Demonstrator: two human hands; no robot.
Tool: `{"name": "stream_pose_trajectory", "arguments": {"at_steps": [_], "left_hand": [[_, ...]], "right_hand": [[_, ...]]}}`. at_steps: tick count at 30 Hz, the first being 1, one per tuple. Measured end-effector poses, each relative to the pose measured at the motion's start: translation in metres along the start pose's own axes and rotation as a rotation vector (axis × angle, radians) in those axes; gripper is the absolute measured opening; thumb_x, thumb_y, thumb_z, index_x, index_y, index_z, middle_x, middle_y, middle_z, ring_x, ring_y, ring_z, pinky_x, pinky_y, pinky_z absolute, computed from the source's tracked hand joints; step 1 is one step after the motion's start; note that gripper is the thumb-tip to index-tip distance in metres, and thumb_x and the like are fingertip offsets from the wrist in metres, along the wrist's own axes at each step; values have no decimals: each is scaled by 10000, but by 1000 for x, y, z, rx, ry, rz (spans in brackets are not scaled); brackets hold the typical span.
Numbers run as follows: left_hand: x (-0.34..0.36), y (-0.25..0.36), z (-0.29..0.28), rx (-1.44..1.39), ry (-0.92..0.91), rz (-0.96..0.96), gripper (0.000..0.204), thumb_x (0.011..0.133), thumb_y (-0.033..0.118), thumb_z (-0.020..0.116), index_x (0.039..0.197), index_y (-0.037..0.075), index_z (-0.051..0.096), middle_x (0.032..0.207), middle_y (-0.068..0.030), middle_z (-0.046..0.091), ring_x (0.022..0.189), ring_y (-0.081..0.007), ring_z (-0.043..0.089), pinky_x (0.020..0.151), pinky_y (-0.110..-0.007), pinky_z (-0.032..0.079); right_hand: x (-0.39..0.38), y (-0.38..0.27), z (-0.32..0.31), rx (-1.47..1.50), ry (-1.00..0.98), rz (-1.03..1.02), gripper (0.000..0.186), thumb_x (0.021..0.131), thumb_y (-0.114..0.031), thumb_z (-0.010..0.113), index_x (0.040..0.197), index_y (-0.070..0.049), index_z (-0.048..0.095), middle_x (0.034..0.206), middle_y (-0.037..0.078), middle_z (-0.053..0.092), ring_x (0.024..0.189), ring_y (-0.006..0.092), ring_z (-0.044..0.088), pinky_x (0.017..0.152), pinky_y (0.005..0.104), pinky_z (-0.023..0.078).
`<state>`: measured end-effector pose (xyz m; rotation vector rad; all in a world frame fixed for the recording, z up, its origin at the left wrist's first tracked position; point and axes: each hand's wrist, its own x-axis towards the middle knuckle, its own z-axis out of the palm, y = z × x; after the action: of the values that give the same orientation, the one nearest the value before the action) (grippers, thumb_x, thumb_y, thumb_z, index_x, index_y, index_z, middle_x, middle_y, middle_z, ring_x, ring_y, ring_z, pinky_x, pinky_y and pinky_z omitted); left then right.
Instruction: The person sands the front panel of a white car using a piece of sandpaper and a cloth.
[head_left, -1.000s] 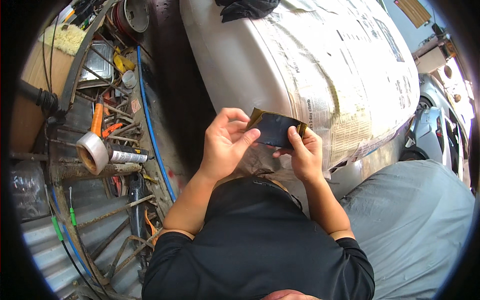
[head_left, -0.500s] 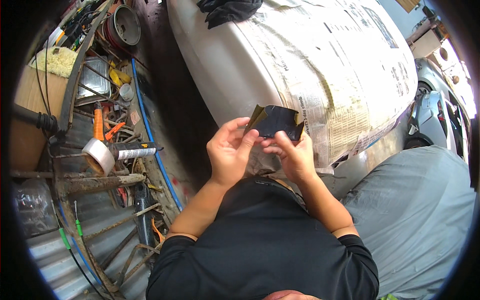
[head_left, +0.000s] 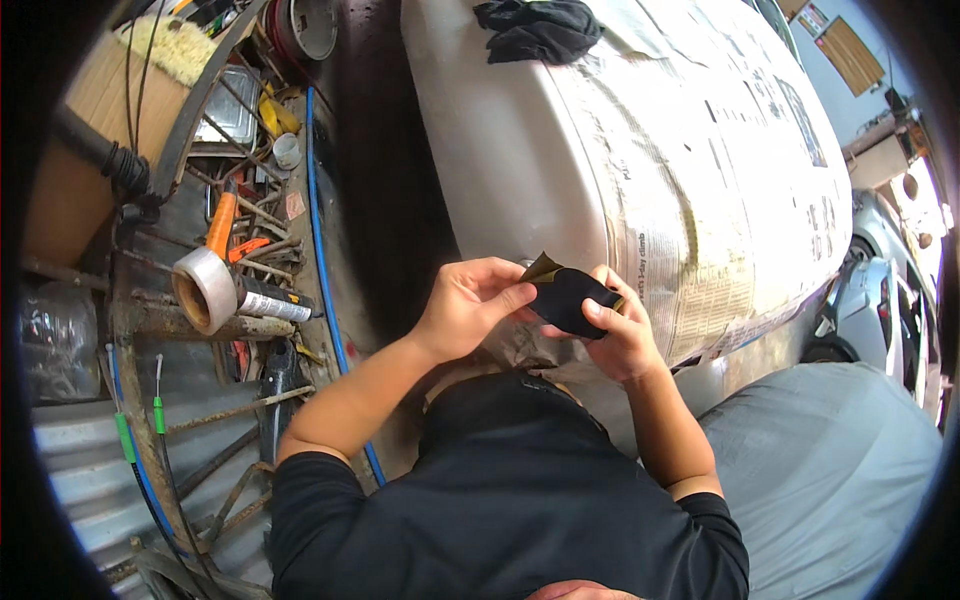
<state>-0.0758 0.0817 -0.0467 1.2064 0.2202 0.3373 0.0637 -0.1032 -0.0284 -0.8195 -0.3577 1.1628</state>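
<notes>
My left hand point(head_left: 467, 312) pinches the upper left corner of a dark sheet point(head_left: 568, 305) with an olive-yellow back, bending that corner up. My right hand point(head_left: 622, 330) grips the same sheet at its right side, thumb on the dark face and fingers mostly hidden behind it. Just beyond my hands is a white vehicle body point(head_left: 510, 150), its right part covered in taped newspaper point(head_left: 730, 200). A crumpled black cloth point(head_left: 535, 30) lies on its top edge.
At my left a rusty metal rack point(head_left: 215, 330) holds a tape roll point(head_left: 203, 290), tools and containers, beside a blue hose point(head_left: 318, 200). At the right are a grey draped cover point(head_left: 820, 470) and a silver car point(head_left: 870, 320).
The sheet has tilted and curled, its left corner now folded up between my left fingers. My right thumb has pressed further onto the dark face. The view has shifted slightly.
</notes>
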Motion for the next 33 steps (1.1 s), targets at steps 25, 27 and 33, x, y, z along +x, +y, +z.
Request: {"name": "stream_pose_trajectory", "arguments": {"at_steps": [25, 27, 33], "left_hand": [[-101, -56, -45, -136, 770, 140, 93, 1010, 72, 665, 1004, -14, 698, 1062, -40, 630, 855, -80, 623, 681, -225, 526], [-122, -85, -44, 55, 736, 22, 88, 1010, 80, 666, 997, 0, 701, 1038, -30, 629, 850, -82, 627, 679, -237, 530], [-222, -108, -23, 960, 388, -265, 181, 952, 206, 695, 962, 28, 723, 983, -163, 676, 871, -343, 694, 770, -451, 566]], "right_hand": [[90, 28, 82, -474, -172, 438, 506, 1014, 40, 447, 1506, -48, 523, 1505, 146, 555, 1395, 349, 534, 1050, 429, 554], [139, -5, 67, -1394, -561, -458, 572, 906, 158, 427, 1428, -4, 594, 1563, 184, 510, 1501, 365, 410, 1226, 475, 365], [215, -44, 7, -2608, -676, -478, 532, 1017, -101, 477, 1541, -13, 445, 1686, 176, 298, 1570, 357, 262, 1284, 497, 234]]}}
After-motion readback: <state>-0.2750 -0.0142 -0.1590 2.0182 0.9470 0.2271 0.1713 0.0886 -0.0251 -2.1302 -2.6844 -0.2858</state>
